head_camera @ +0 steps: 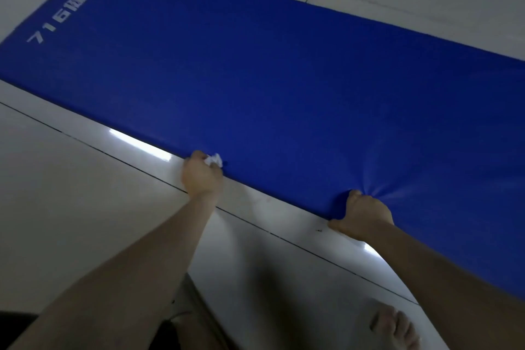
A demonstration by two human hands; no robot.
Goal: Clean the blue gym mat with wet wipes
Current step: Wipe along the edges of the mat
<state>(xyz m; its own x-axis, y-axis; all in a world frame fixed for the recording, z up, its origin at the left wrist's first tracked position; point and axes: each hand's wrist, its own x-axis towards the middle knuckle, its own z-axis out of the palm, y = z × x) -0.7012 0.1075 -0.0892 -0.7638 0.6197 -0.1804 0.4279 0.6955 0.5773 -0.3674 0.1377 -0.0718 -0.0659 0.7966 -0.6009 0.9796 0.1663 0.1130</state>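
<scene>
A person bent over the blue gym mat (284, 65), which lay flat on the tiled floor (71, 207), both hands at its near long edge. The right hand (362, 213) clenched a fold of that edge, creases fanning out, seemingly to steady or lift it. The left hand (201, 176), curled round a crumpled wet wipe (213, 160), met the border. Bare tiles lay open along both long sides.
</scene>
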